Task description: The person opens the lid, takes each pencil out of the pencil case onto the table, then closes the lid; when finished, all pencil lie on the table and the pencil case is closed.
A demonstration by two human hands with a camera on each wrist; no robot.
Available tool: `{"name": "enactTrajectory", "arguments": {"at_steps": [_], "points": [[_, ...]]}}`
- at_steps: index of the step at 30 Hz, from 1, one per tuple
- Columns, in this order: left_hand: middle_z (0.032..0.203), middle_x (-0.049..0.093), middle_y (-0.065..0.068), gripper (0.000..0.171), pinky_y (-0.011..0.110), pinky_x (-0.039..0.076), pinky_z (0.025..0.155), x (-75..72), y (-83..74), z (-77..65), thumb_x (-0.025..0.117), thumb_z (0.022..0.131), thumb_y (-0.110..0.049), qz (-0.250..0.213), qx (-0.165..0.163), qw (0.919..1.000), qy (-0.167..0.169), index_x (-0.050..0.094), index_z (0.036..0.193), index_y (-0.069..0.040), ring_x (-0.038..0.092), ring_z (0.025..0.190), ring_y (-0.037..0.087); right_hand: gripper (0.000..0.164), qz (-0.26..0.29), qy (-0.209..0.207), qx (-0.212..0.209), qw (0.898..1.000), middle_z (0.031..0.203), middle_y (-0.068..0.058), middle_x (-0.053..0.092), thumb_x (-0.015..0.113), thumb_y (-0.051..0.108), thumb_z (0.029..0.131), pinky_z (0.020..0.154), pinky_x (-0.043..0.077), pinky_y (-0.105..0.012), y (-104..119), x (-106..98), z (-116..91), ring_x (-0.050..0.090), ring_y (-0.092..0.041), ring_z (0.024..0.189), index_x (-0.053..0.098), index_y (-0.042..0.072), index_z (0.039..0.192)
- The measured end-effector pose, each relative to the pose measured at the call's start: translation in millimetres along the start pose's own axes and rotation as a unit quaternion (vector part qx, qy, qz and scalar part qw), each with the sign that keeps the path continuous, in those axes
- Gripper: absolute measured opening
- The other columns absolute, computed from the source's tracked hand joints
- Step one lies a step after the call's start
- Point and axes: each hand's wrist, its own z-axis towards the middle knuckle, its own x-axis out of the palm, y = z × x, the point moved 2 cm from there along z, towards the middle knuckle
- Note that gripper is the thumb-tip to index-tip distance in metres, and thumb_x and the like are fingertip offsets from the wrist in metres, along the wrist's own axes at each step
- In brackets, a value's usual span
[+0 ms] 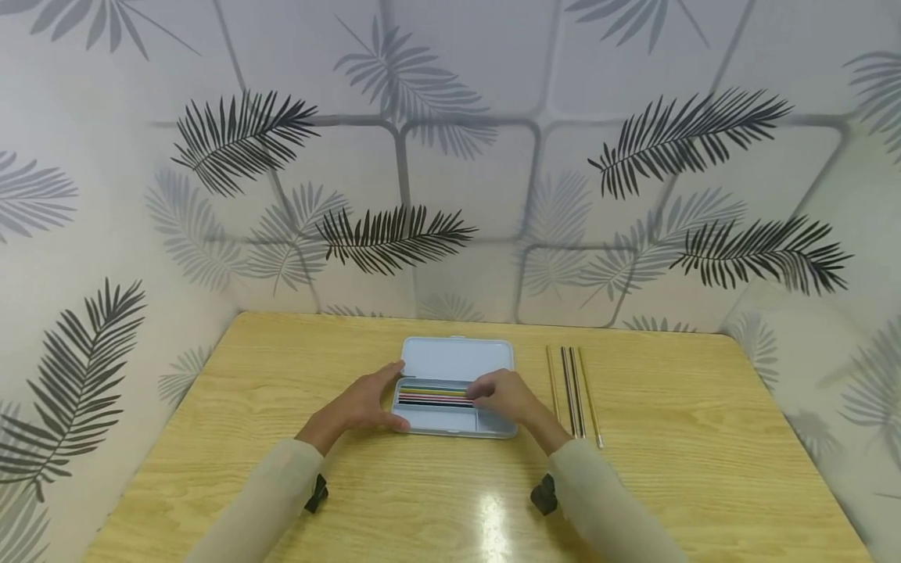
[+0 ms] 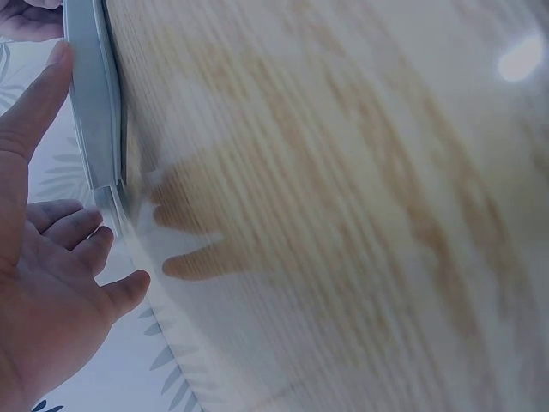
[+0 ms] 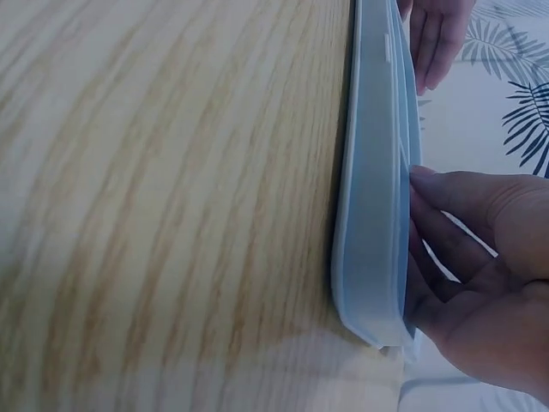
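A pale blue pencil case (image 1: 439, 421) lies on the table with its lid (image 1: 457, 358) folded back. Several thin coloured pencils (image 1: 432, 396) lie side by side in its long compartment. My left hand (image 1: 362, 403) spans the case's left end, thumb stretched along the front corner and fingers spread towards the hinge. Over the right part of the case, my right hand (image 1: 503, 395) bends its fingers down at the pencils' right ends. In the right wrist view the right hand (image 3: 480, 266) dips its fingertips behind the case wall, so I cannot tell whether they pinch a pencil.
Right of the case, several more pencils lie roughly parallel on the wood-grain table (image 1: 317, 344): gold ones (image 1: 553, 383) outside and dark ones (image 1: 569, 391) between. A leaf-patterned wall covering (image 1: 457, 281) rises behind the table's back edge. Light glares off the front of the tabletop.
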Motion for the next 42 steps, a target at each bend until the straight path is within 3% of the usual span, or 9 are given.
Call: {"name": "enactTrajectory", "arguments": {"at_steps": [4, 11, 22, 32, 42], "points": [[0.157, 0.025, 0.013, 0.115, 0.047, 0.024, 0.118, -0.1, 0.3, 0.7, 0.083, 0.063, -0.051, 0.002, -0.004, 1.0000, 0.003, 0.022, 0.152, -0.010, 0.023, 0.145, 0.032, 0.017, -0.015, 0.013, 0.005, 1.000, 0.099, -0.008, 0.073, 0.066, 0.003, 0.084, 0.088, 0.055, -0.038, 4, 1, 2, 0.068, -0.023, 0.096, 0.072, 0.005, 0.100], [0.156, 0.025, 0.015, 0.115, 0.047, 0.025, 0.118, -0.3, -1.2, -0.5, 0.083, 0.062, -0.049, -0.008, 0.011, 0.9999, 0.002, 0.023, 0.151, -0.008, 0.024, 0.145, 0.033, 0.015, -0.009, 0.010, 0.050, 0.999, 0.097, -0.005, 0.074, 0.070, 0.005, 0.082, 0.088, 0.054, -0.037, 4, 4, 2, 0.068, -0.020, 0.095, 0.074, 0.009, 0.096], [0.157, 0.025, 0.013, 0.115, 0.047, 0.024, 0.118, 2.1, -1.7, 0.5, 0.084, 0.062, -0.047, -0.009, -0.002, 1.0000, 0.003, 0.023, 0.151, -0.010, 0.023, 0.145, 0.032, 0.017, -0.006, -0.010, 0.019, 1.000, 0.090, -0.004, 0.074, 0.074, 0.000, 0.076, 0.080, 0.056, -0.033, 6, 0, 1, 0.068, -0.017, 0.086, 0.075, 0.007, 0.092], [0.156, 0.026, 0.013, 0.116, 0.046, 0.024, 0.118, 1.9, -0.2, 1.6, 0.084, 0.062, -0.048, -0.004, 0.007, 1.0000, -0.001, 0.023, 0.151, -0.008, 0.024, 0.145, 0.031, 0.021, 0.008, -0.035, 0.002, 0.999, 0.089, -0.004, 0.068, 0.068, 0.003, 0.083, 0.069, 0.054, -0.027, 5, -24, -7, 0.063, -0.017, 0.084, 0.072, 0.009, 0.103], [0.157, 0.025, 0.012, 0.114, 0.045, 0.024, 0.119, 0.5, -0.4, 1.0, 0.085, 0.063, -0.046, 0.000, 0.006, 1.0000, -0.004, 0.023, 0.151, -0.007, 0.024, 0.145, 0.030, 0.035, 0.060, -0.038, -0.006, 0.997, 0.097, -0.014, 0.063, 0.063, 0.006, 0.089, 0.073, 0.057, -0.032, -19, -57, -24, 0.066, -0.027, 0.091, 0.057, 0.001, 0.123]]}}
